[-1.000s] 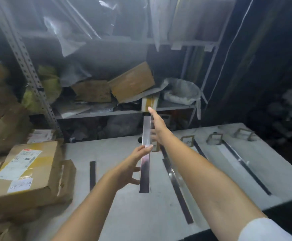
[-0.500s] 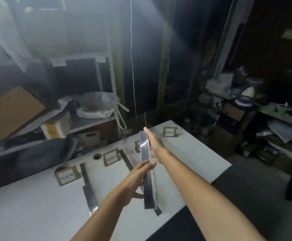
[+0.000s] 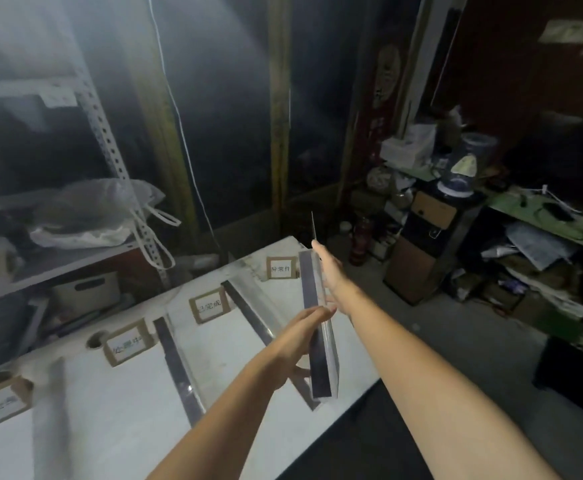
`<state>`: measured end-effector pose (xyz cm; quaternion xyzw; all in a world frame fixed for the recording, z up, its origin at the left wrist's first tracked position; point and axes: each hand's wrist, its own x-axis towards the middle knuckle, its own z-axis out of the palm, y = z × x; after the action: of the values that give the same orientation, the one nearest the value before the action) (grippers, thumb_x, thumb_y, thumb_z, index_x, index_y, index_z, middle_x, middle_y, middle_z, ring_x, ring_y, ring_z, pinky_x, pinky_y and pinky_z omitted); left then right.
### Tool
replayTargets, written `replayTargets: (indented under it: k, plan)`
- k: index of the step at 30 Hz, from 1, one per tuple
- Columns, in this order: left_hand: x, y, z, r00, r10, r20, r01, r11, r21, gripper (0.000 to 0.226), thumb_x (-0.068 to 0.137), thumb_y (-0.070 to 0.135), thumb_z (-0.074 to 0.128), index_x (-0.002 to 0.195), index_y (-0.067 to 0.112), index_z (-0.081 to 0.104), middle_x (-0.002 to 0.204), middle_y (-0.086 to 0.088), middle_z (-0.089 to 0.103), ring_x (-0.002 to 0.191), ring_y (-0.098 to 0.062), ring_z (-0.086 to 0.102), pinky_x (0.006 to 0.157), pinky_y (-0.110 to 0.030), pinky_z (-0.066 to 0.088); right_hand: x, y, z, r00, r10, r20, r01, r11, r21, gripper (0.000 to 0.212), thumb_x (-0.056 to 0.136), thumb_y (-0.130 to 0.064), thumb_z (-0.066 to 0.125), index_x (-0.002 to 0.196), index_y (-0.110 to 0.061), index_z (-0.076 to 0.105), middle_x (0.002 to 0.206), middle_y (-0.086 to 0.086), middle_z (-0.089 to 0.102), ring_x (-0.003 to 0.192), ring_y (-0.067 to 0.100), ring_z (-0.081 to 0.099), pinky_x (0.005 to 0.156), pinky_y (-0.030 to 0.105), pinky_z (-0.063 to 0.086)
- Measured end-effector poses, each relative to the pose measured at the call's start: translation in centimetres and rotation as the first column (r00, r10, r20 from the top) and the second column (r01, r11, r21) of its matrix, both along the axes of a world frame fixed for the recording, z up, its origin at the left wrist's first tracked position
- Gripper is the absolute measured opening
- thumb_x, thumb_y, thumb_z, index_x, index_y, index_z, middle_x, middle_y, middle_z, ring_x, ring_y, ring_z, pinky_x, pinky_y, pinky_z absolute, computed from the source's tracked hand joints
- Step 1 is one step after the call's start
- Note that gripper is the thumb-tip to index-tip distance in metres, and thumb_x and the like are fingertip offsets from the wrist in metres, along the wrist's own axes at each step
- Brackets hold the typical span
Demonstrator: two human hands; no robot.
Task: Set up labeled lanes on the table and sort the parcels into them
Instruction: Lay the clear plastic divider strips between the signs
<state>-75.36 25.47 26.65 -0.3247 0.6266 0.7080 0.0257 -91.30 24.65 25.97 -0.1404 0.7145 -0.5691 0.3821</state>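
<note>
While you hold it: divider strip (image 3: 320, 358) over table (image 3: 220, 344).
Left hand (image 3: 293, 344): pinches it.
Right hand (image 3: 330, 271): flat, fingers straight.

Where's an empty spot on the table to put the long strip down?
The table is bare on both sides of the dark strip. The right-edge lane is narrow and mostly hidden by the held strip. Label cards crowd the back edge.
</note>
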Motion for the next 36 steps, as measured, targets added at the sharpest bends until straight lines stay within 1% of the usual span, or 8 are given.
replayTargets:
  k: [4,7,15,21,24,29,33,36]
  plan:
    - [-6.1,-2.2,-2.9,1.0,0.027,-0.002,-0.027,0.999,0.039,0.079,0.075,0.081,0.054,0.142,0.041,0.04,0.157,0.001,0.034,0.139,-0.034,0.038,0.106,-0.06,0.042,-5.3,-2.1,-0.9,0.999,0.017,-0.035,-0.015,0.999,0.045,0.065,0.094,-0.067,0.047,0.148,-0.03,0.044,0.149,-0.003,0.043,0.139,0.019,0.038,0.098,0.034,0.031]
    - [-10.2,-4.5,-4.6,0.999,0.037,-0.002,-0.036,0.997,0.072,0.072,0.083,0.077,0.052,0.144,0.041,0.038,0.158,0.001,0.033,0.139,-0.034,0.038,0.107,-0.059,0.041,-9.8,-4.4,-2.9,0.999,0.036,-0.019,-0.033,0.992,0.123,0.065,0.095,-0.066,0.046,0.151,-0.033,0.039,0.16,-0.001,0.033,0.145,0.024,0.033,0.093,0.038,0.03]
    - [-17.7,-8.7,-7.3,0.987,0.149,0.06,-0.155,0.981,0.117,0.067,0.09,0.07,0.048,0.147,0.036,0.036,0.158,-0.001,0.032,0.141,-0.035,0.035,0.109,-0.061,0.037,-17.1,-10.4,-7.3,0.992,0.106,0.065,-0.116,0.977,0.179,0.073,0.088,-0.075,0.047,0.15,-0.037,0.04,0.155,-0.002,0.039,0.139,0.027,0.04,0.091,0.042,0.036]
    - [-22.8,-10.1,-9.7,0.946,0.307,0.1,-0.319,0.936,0.147,0.062,0.094,0.065,0.046,0.147,0.034,0.036,0.157,-0.001,0.035,0.142,-0.032,0.034,0.113,-0.062,0.032,-23.3,-16.0,-15.5,0.954,0.246,0.173,-0.27,0.954,0.128,0.119,0.043,-0.1,0.059,0.144,-0.039,0.047,0.152,0.004,0.048,0.135,0.033,0.047,0.11,0.06,0.037]
    - [-25.3,-10.6,-10.9,0.914,0.382,0.134,-0.4,0.905,0.147,0.061,0.094,0.065,0.046,0.146,0.035,0.036,0.158,-0.001,0.033,0.144,-0.033,0.031,0.114,-0.061,0.031,-24.6,-17.4,-17.1,0.936,0.322,0.144,-0.339,0.933,0.117,0.115,0.047,-0.1,0.056,0.144,-0.04,0.048,0.151,-0.001,0.048,0.137,0.028,0.045,0.112,0.057,0.035]
    - [-29.2,-11.1,-13.6,0.865,0.473,0.167,-0.496,0.855,0.152,0.053,0.096,0.062,0.044,0.141,0.037,0.038,0.158,0.0,0.035,0.145,-0.032,0.03,0.114,-0.061,0.029,-26.7,-18.6,-18.0,0.916,0.387,0.111,-0.397,0.912,0.098,0.075,0.086,-0.075,0.049,0.149,-0.034,0.043,0.156,0.0,0.039,0.141,0.026,0.038,0.112,0.049,0.032]
    - [-31.8,-11.5,-15.6,0.826,0.534,0.179,-0.557,0.822,0.12,0.053,0.101,0.053,0.043,0.149,0.033,0.036,0.159,0.0,0.033,0.146,-0.032,0.028,0.114,-0.057,0.027,-28.1,-19.7,-20.5,0.903,0.417,0.105,-0.427,0.899,0.095,0.076,0.085,-0.076,0.047,0.148,-0.035,0.043,0.156,-0.001,0.04,0.141,0.026,0.039,0.111,0.047,0.032]
    - [-32.7,-11.6,-17.2,0.797,0.57,0.201,-0.594,0.799,0.09,0.048,0.102,0.044,0.046,0.148,0.032,0.039,0.158,-0.001,0.035,0.144,-0.031,0.033,0.112,-0.054,0.033,-28.4,-19.6,-22.3,0.897,0.437,0.067,-0.441,0.893,0.086,0.063,0.094,-0.068,0.042,0.147,-0.034,0.044,0.154,-0.003,0.043,0.14,0.022,0.039,0.104,0.039,0.032]
